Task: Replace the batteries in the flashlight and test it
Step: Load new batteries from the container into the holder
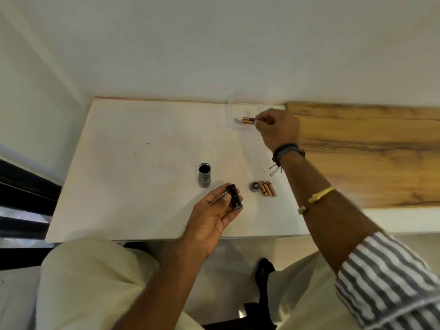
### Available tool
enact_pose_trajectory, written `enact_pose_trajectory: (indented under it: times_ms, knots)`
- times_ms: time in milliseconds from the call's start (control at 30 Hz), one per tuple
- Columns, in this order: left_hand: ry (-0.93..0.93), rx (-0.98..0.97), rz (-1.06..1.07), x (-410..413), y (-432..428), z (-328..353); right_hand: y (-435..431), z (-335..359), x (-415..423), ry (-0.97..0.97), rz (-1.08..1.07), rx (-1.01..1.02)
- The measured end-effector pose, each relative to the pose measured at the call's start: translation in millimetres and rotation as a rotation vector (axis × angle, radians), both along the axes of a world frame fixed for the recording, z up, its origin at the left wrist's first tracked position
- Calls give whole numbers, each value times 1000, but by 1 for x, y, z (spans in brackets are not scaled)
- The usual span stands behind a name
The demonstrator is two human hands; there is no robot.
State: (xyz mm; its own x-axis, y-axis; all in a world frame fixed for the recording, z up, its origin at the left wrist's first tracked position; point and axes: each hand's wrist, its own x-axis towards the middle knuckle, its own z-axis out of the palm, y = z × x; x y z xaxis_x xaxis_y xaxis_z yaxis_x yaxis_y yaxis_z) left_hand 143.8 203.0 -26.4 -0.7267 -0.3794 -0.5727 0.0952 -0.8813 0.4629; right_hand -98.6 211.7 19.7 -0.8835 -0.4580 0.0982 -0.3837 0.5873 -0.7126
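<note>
The grey flashlight body (204,175) stands upright on the white table (133,163), its open end up. My left hand (214,210) holds the black battery holder (234,196) near the table's front edge. My right hand (276,129) reaches to the far right and pinches a copper-and-black battery (248,120) over a clear plastic container (234,113). Three copper batteries (268,188) lie side by side on the table, next to the round black tail cap (254,186).
A wooden board (369,151) covers the right part of the surface. A white wall rises behind the table. Below the front edge are my light trousers and a dark shoe (264,270). A dark window frame (23,186) is at the left.
</note>
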Motion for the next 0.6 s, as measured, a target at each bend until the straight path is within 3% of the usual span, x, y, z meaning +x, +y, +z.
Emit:
enact_pose_trajectory:
  times_ms: [300,600]
  knots:
    - [12,10,-22,-9,-5,-9,-61,-12,-61,237,324,661]
    - [17,33,-31,-8,-4,-9,-68,-15,-67,325,489,719]
